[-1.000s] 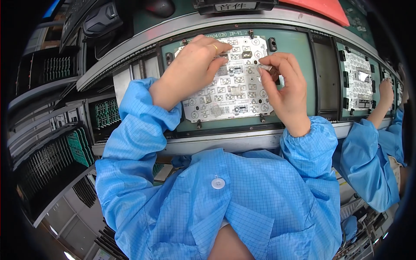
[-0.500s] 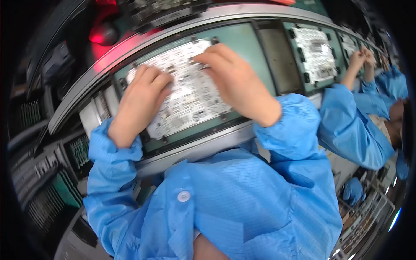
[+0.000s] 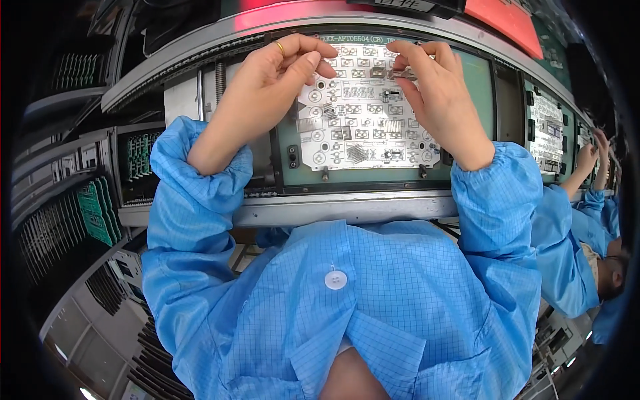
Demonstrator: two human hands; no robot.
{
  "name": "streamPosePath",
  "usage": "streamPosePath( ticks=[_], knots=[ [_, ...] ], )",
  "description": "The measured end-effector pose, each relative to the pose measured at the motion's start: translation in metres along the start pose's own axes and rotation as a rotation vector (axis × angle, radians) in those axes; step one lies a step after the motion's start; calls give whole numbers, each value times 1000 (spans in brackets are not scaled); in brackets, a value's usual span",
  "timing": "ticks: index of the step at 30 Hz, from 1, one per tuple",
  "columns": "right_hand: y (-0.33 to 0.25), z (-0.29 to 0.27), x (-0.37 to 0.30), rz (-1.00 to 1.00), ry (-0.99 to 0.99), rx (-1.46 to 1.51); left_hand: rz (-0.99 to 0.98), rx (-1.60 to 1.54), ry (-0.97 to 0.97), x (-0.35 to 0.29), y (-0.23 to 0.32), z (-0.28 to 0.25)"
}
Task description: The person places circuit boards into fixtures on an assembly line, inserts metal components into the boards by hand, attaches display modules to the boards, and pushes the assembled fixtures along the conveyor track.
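Observation:
A white circuit board (image 3: 367, 137) printed with dark outlines lies in a green-based carrier frame (image 3: 460, 175) before me. My left hand (image 3: 267, 83), with a ring on one finger, hovers over its upper left edge. Its fingers are loosely bent, with thumb and fingertips apart and nothing visible between them. Above the board's upper right, my right hand (image 3: 440, 93) has its thumb and fingers curled around a small dark metallic part, partly hidden by the fingers. A similar small part (image 3: 379, 72) sits on the board beside those fingertips. Several other small components rest on the board.
Metal rails (image 3: 347, 208) run along the carrier's near and far sides. To the right, another carrier holds a white board (image 3: 547, 130); a co-worker in a blue sleeve (image 3: 567, 247) works beyond it. Racks of green boards (image 3: 100, 210) stand at left. A red surface (image 3: 503, 23) lies beyond the line.
My view has turned and shifted, so the board now appears straighter. Relative to it, my left hand has moved up to the upper left edge; my right hand stays over the upper right.

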State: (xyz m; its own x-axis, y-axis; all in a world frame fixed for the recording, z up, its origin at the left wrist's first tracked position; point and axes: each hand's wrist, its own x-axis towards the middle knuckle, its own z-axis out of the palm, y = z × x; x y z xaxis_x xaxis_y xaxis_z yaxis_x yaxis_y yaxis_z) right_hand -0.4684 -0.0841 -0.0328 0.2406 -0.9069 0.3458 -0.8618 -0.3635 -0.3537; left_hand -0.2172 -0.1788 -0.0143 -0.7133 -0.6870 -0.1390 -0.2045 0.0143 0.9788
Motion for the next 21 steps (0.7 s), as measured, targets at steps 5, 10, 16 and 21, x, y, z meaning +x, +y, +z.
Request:
streamPosePath(
  ticks=[5,10,16,21],
  knots=[
    [-2,5,1,33,-39,-61,-5,-59,13,-7,-7,-2],
    [2,8,0,35,-33,-48,19,-80,17,-4,-14,4],
    [3,7,-1,16,-20,-56,-13,-69,19,3,-14,6],
    [3,6,-1,13,-47,-75,-19,-26,86,10,-23,11]
  ],
)
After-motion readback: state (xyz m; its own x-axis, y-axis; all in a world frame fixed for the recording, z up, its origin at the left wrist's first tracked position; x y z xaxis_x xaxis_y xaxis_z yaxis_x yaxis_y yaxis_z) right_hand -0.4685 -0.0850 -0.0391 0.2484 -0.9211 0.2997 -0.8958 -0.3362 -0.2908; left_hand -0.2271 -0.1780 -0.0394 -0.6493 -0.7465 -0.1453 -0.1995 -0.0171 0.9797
